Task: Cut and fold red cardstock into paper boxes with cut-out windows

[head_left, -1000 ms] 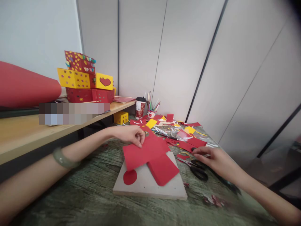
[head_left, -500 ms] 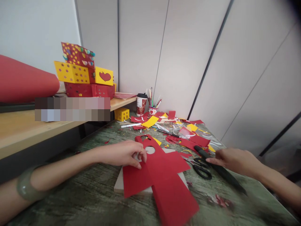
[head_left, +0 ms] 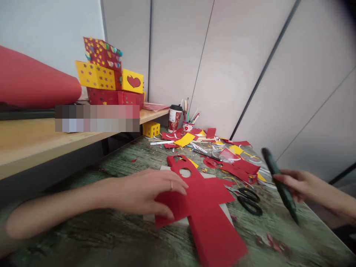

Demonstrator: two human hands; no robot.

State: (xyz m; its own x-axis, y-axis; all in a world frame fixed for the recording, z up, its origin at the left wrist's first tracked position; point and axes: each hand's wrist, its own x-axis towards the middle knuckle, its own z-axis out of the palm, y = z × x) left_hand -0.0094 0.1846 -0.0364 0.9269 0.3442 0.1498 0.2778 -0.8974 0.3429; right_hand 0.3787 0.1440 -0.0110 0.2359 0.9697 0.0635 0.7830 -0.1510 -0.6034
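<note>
Cross-shaped red card sheet (head_left: 205, 196): lying on a pale flat board (head_left: 226, 214) in the middle of a dark green wood-grain desk (head_left: 116, 237); pierced by a round hole towards the far end.
Dark slender tool with a tapered end (head_left: 288, 202): picked up since half a second ago, when lying beside the black-handled scissors (head_left: 239, 192); now tilted, too blurred to tell which kind.
Right hand (head_left: 302, 185): grasping that tool between thumb and curled fingers, well apart from the sheet.
Left hand (head_left: 151, 193): placed over the sheet's left flap with loosely spread fingers, wider than half a second ago; not pinching; cannot tell how firmly pressing.
Meaning for the work: judged as steadying on the left, tool newly at the ready on the right.
Sheet edges: overhanging the board at the right and near sides; reaching just beside the scissors' blades.
Open room: widest at near left; narrower between near flap and red shreds (head_left: 271, 241); hampered beyond by red, yellow and white paper scraps (head_left: 241, 168).
</note>
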